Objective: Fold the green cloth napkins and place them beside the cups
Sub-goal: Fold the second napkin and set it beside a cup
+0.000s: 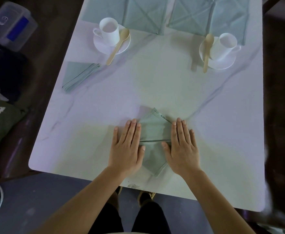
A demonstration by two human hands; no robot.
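A white table [155, 85] with faint grey marble veins fills the view. Two white saucers sit toward its far side, the left saucer [102, 47] and the right saucer [222, 63] well apart. A pale wooden spoon rests on each, the left spoon [117, 46] and the right spoon [207, 53], with the handles reaching onto the table. Left of the table lie a clear plastic box [11, 26] with a blue label and a dark green cushion [1, 122] with a white leaf pattern.

Napkins [154, 130] pale green, cups [110, 32] white, spoons [116, 48] tan, table [155, 85] white w/ grey veins, cushion [1, 119] dark green w/ white leaves.

Matt green cloth napkin [153, 132]; smooth marble-look worktop [155, 85]; glossy white cups [110, 31]; pale wooden spoons [118, 45].
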